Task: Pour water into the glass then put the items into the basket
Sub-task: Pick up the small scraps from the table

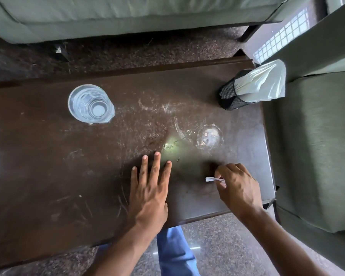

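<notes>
A clear glass (pixel 91 104) with water in it stands at the far left of the brown table (pixel 48 166). A black mesh basket (pixel 230 96) stands at the far right corner with a crumpled white bag or wrapper (pixel 263 84) sticking out of it. My left hand (pixel 149 186) lies flat on the table near the front edge, fingers spread, holding nothing. To its right, my right hand (pixel 237 186) pinches a small clear plastic piece (pixel 213 179) with a white tip, just above the tabletop.
A round wet ring (pixel 209 137) marks the table between the basket and my right hand. Green sofa cushions (pixel 315 146) border the table on the right and at the back. My blue trouser leg (pixel 173 253) shows below the front edge.
</notes>
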`<state>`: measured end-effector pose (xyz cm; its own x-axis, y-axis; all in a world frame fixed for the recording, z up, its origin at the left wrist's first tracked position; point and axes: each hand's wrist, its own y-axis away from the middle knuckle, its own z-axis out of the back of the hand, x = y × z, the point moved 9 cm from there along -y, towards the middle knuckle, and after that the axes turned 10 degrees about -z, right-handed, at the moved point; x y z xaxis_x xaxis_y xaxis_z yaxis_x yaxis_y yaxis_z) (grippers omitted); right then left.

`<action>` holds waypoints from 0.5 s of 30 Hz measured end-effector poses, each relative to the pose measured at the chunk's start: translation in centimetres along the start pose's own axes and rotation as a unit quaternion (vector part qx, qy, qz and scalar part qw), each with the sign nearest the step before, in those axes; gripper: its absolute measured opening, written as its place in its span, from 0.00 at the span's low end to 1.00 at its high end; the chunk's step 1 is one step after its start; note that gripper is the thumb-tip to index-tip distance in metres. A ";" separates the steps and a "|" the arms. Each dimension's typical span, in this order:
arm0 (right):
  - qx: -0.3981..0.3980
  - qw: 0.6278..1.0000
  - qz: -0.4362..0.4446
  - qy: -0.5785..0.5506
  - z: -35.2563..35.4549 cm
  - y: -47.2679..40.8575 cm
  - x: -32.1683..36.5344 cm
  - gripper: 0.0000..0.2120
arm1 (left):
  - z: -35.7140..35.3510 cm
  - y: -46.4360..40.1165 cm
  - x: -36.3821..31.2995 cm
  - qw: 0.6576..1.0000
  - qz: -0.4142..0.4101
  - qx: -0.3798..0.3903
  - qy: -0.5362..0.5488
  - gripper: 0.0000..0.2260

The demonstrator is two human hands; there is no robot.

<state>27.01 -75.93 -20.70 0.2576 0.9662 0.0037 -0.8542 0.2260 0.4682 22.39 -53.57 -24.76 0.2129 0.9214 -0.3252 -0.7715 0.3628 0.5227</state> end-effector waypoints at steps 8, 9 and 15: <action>0.058 0.979 0.006 -0.195 3.7 0.6 7.9 0.08 | 4.1 0.8 1.3 0.983 0.024 -0.114 0.145 0.52; 0.069 0.969 0.012 -0.238 4.2 0.8 9.5 0.09 | 5.8 1.7 2.2 0.965 0.040 -0.170 0.197 0.49; 0.196 0.866 0.002 -0.459 5.8 3.8 20.9 0.08 | 11.9 8.4 10.2 0.848 0.135 -0.331 0.392 0.26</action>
<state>31.81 -55.63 -13.70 0.6598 0.4200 0.6231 -0.6833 -0.0098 0.7301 25.26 -39.47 -14.32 -0.2884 0.4881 -0.8237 -0.9514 -0.2428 0.1892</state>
